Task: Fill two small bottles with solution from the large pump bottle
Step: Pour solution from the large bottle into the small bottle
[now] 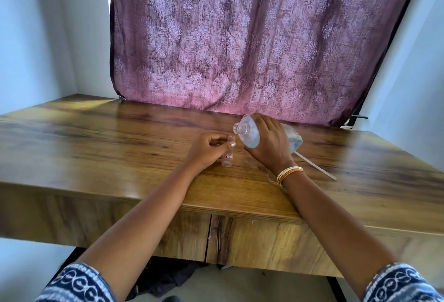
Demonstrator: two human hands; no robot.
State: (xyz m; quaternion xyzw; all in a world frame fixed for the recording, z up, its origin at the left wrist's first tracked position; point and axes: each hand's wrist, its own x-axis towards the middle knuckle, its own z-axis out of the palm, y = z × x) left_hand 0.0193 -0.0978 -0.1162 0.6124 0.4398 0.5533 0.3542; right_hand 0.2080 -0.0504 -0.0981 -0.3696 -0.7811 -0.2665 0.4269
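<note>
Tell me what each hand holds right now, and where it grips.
Left hand pinches the small bottle near its neck. Right hand wraps the large bottle around its body, tilted, mouth open toward the small one.

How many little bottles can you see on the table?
1. One small bottle with a label stands on the wooden table, held by the left hand, just below the tilted large bottle in the right hand. A second could be hidden behind the hands.

Small clear bottle (227, 156): white label with a red border, one character legible, "B"; nothing else readable in view.
</note>
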